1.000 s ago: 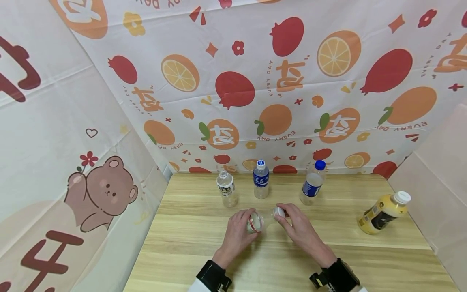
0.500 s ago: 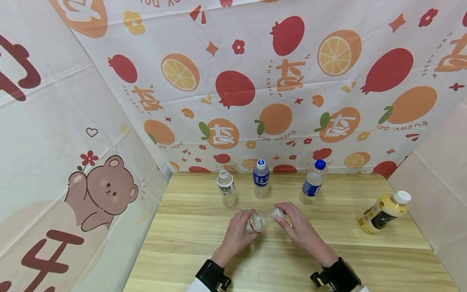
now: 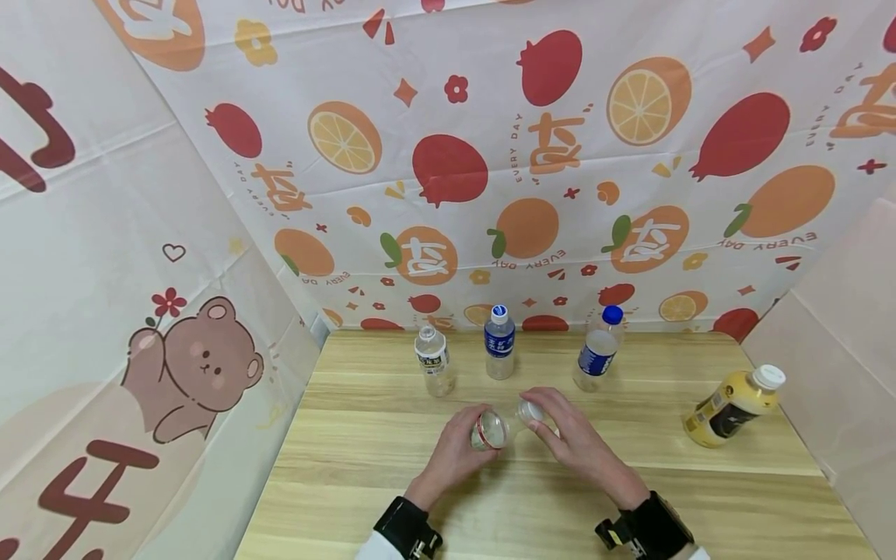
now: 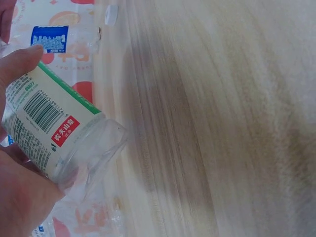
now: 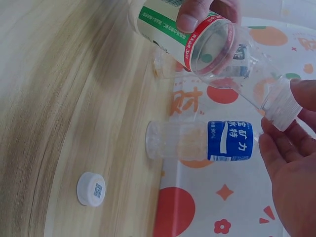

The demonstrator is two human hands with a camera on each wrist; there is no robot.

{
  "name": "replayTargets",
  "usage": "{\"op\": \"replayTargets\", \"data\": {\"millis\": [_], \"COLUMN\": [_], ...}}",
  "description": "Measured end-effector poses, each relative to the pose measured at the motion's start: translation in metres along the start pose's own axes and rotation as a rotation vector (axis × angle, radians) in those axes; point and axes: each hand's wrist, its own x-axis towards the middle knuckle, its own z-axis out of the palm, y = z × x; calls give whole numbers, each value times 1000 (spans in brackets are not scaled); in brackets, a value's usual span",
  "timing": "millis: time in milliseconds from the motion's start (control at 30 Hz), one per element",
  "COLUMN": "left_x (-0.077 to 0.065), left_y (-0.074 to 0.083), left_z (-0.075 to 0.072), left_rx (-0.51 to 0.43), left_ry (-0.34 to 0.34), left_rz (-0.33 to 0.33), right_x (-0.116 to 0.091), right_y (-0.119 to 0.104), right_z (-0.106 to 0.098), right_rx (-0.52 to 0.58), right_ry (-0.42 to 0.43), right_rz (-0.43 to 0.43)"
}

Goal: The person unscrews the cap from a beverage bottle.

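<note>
In the head view my left hand grips a clear plastic bottle round its body, above the table. The bottle lies tilted, its neck toward my right hand. A green and white label with a red patch wraps it, as the left wrist view shows. The thumb and fingers of my right hand pinch the whitish ribbed cap at the bottle's mouth. Below the hands, a separate white cap with a printed code lies on the table in the right wrist view.
Along the back of the wooden table stand a clear bottle with a black and white label, a blue-labelled bottle and a blue-capped bottle. A yellow bottle stands at right. Printed cloth hangs behind.
My right fingers have shifted slightly to the left around the cap. My left hand keeps its grip on the bottle, nearly still. The standing bottles stay in place.
</note>
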Motion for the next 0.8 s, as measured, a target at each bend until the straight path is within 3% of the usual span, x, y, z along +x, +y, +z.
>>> {"op": "replayTargets", "data": {"millis": [167,467,800], "left_x": [1,3,3], "left_y": [3,11,12], "left_z": [3,9,11], "left_rx": [45,251,291], "left_ry": [50,158,183], "left_rz": [11,119,139], "right_x": [0,0,1], "right_y": [0,-3,-2], "right_z": [0,4,7], "right_rx": [-19,-70,-82], "right_ry": [12,109,175], "right_rz": [51,273,305]}}
